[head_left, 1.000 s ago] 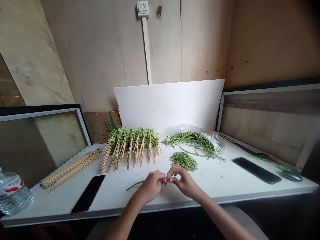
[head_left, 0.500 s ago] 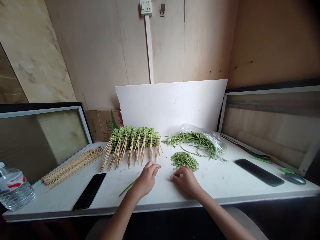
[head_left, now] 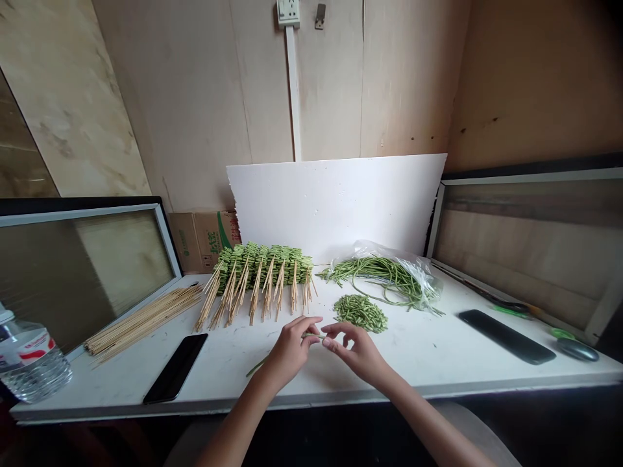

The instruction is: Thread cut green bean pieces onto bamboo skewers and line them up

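Observation:
My left hand point(head_left: 287, 349) is closed around a long green bean point(head_left: 256, 367), whose tail sticks out below the wrist toward the left. A short length of the bean shows between both hands. At its right end, my right hand point(head_left: 359, 350) pinches the tip between thumb and forefinger. Just behind my right hand lies a heap of short cut bean pieces point(head_left: 360, 312). Stacked bean skewers point(head_left: 265, 266) stand behind my left hand, their bare stick ends pointing toward me.
Uncut long beans point(head_left: 379, 272) spill from a clear plastic bag point(head_left: 422, 267) at the back right. Bare bamboo sticks point(head_left: 143, 322), a black phone point(head_left: 176, 368) and a water bottle point(head_left: 30, 360) are on the left. To the right lie a dark flat device point(head_left: 506, 336) and a mouse point(head_left: 577, 349).
My right hand has moved left and up from the table beside the heap to the bean's end. The hands are now together, and the bean's tail has shifted right.

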A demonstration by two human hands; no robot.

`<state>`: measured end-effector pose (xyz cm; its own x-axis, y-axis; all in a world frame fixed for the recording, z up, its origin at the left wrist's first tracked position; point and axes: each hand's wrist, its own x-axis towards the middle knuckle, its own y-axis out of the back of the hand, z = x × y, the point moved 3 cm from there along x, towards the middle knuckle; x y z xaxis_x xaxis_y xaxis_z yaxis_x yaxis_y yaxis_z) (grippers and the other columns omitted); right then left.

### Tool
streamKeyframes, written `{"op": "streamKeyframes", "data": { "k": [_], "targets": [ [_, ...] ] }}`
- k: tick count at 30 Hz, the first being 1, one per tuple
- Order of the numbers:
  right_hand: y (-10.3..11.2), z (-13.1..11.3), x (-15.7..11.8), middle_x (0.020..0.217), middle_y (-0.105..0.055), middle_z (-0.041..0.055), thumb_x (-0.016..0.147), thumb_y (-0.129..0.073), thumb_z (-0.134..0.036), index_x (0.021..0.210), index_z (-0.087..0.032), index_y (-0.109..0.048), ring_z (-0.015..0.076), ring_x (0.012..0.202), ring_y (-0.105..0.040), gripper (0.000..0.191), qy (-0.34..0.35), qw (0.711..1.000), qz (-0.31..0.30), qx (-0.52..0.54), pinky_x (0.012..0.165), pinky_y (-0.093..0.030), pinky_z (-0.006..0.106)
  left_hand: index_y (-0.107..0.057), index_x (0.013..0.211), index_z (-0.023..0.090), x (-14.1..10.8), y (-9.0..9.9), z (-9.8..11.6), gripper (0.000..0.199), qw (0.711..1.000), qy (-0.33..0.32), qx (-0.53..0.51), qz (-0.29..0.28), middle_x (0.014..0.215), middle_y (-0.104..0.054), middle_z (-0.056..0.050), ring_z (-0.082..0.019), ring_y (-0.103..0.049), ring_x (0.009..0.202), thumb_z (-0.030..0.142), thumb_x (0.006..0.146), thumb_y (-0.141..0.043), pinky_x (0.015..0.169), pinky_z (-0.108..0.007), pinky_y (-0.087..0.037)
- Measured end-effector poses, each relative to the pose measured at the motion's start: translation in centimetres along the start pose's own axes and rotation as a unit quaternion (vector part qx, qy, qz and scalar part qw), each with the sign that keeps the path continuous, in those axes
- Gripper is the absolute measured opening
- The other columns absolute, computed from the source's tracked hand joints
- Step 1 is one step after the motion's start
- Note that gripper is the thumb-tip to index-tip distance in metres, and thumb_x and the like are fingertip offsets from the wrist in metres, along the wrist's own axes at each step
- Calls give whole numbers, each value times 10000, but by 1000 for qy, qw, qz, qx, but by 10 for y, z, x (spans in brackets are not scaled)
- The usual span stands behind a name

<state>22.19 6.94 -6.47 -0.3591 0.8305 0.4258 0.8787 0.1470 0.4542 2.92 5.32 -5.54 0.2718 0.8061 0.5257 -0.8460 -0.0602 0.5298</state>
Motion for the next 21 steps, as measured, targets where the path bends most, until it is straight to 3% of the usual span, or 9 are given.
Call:
{"op": "streamKeyframes", "data": {
  "k": [4, 8, 13, 21],
  "targets": [
    [-2, -3, -2, 895, -756, 63, 948, -652, -510, 979, -270, -793, 235, 838, -658, 280, 37, 998, 56, -21, 685, -512, 334, -680, 1277, 260, 0, 3, 4, 366, 1000, 20, -8, -5, 1008, -715, -34, -190, -683, 949, 154, 928, -662, 882, -313, -548],
    [7, 3, -1, 946, -753, 67, 962, -638, -487, 964, -269, -769, 232, 836, -637, 254, 38, 994, 106, -18, 701, -520, 348, -767, 1057, 227, 1, 14, 5, 153, 999, 40, 20, -16, 936, -726, -44, -185, -677, 804, 235, 961, -648, 746, -295, -527],
    [5, -9, -3, 942, -731, 63, 952, -667, -461, 1038, -277, -752, 240, 880, -624, 220, 77, 993, 87, -10, 731, -514, 353, -782, 1008, 218, 2, 17, 12, 130, 999, 0, 34, 5, 940, -736, -51, -196, -683, 855, 197, 944, -671, 773, -295, -508],
    [-3, -18, -7, 866, -696, 66, 969, -636, -443, 890, -253, -704, 251, 867, -583, 217, 89, 993, 78, -6, 755, -494, 381, -797, 1026, 231, -2, 8, 27, 220, 998, -29, 17, -52, 909, -707, -56, -188, -672, 830, 162, 960, -599, 758, -291, -529]
  ]
}}
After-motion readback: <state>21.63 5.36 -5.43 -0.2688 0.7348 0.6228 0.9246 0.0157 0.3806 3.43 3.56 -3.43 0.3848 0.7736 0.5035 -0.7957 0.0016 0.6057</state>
